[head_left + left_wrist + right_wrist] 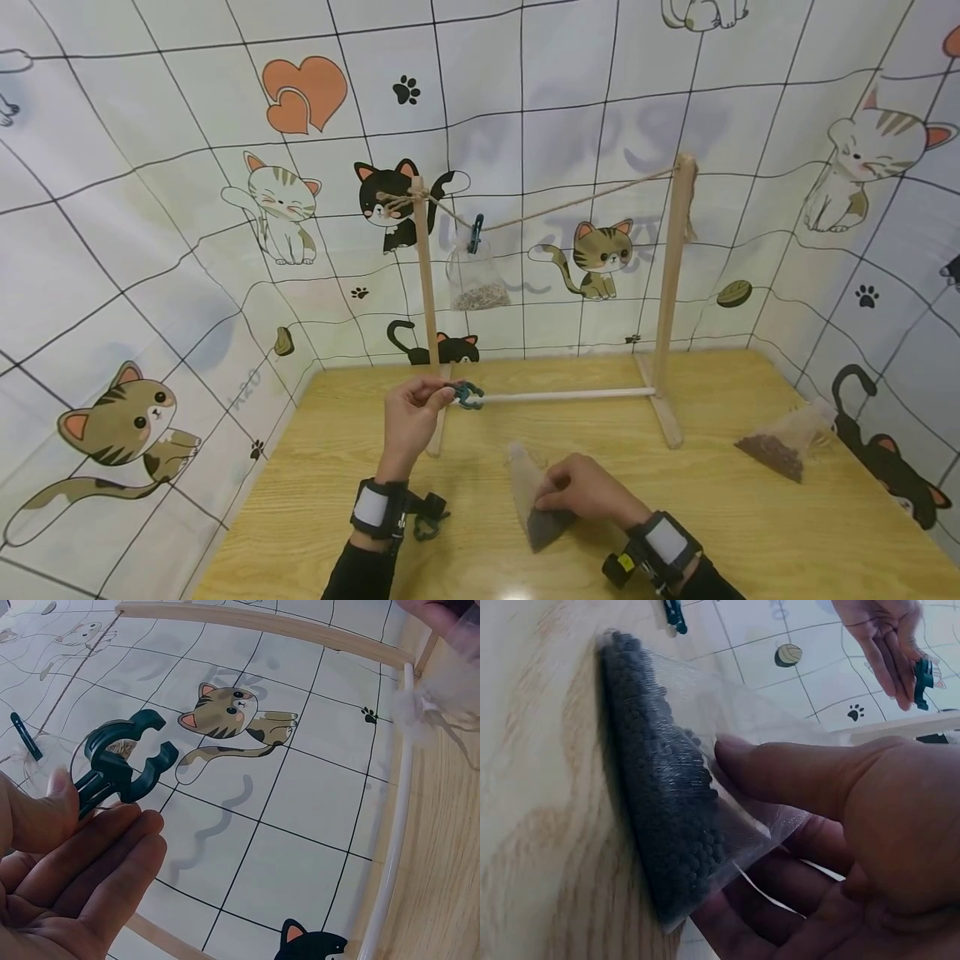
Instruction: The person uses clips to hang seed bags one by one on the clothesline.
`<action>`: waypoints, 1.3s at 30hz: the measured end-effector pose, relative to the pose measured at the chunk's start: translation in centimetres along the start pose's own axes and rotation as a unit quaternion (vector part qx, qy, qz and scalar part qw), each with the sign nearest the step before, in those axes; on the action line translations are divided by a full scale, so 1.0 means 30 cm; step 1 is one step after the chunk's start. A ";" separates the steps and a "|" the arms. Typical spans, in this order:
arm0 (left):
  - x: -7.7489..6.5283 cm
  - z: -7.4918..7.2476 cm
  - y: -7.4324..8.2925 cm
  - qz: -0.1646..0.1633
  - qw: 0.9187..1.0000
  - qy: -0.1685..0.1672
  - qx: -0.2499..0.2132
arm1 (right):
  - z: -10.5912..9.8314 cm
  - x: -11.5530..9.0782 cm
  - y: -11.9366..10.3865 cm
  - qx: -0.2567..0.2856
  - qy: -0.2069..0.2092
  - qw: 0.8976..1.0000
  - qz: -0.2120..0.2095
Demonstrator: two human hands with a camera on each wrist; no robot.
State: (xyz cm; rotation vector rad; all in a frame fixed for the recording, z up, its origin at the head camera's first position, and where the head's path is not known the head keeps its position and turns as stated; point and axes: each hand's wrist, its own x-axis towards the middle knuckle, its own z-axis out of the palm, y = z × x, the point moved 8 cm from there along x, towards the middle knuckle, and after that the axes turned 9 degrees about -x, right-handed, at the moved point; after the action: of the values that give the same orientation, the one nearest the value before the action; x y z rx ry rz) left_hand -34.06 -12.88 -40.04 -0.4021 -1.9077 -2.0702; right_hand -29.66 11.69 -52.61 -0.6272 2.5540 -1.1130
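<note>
My left hand pinches a dark green plastic clip between thumb and fingertips, its curved jaws pointing away from the palm. In front of the stand, my right hand grips a sheer mesh bag by its side, thumb over the mesh and fingers behind. Small dark round pellets fill the bag's lower end, which is close over the wooden table. Another sheer bag, with pale mixed grains at its bottom, hangs from the twine by a second green clip.
A wooden stand with two posts and a white bottom bar stands at the back of the table. One more mesh bag, with reddish-brown contents, lies at the right. Beside my left wrist lies another green clip.
</note>
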 end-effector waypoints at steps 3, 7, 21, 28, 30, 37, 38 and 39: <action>-0.002 0.004 -0.005 -0.001 1.000 -0.002 -0.009 | 0.001 0.001 -0.001 0.007 -0.007 1.000 -0.010; -0.006 0.011 -0.006 -0.001 1.000 -0.006 -0.017 | -0.001 0.001 -0.005 0.015 -0.019 0.999 -0.020; -0.010 0.013 -0.002 -0.004 1.000 -0.002 -0.007 | -0.136 -0.011 0.001 -0.014 0.070 0.997 -0.030; -0.011 -0.002 0.004 -0.003 1.000 0.008 -0.011 | -0.220 -0.028 -0.022 -0.043 0.126 0.991 -0.031; -0.010 -0.002 0.004 -0.002 1.000 0.009 -0.014 | -0.241 -0.035 -0.028 -0.043 0.136 0.989 -0.023; 0.000 0.016 0.004 -0.006 1.000 0.004 -0.012 | -0.316 -0.070 -0.025 0.002 0.171 0.985 0.018; 0.002 0.017 0.005 -0.010 1.000 0.004 -0.009 | -0.329 -0.074 -0.024 0.015 0.179 0.983 0.021; 0.004 0.017 0.007 -0.013 1.000 0.005 -0.004 | -0.344 -0.076 -0.024 0.024 0.187 0.982 0.021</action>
State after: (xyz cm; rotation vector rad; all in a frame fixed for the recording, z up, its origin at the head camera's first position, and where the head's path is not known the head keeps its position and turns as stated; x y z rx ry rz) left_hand -34.08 -12.38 -39.75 -0.3717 -1.9088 -2.0929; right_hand -31.81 18.79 -45.06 -0.3776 2.8218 -1.3863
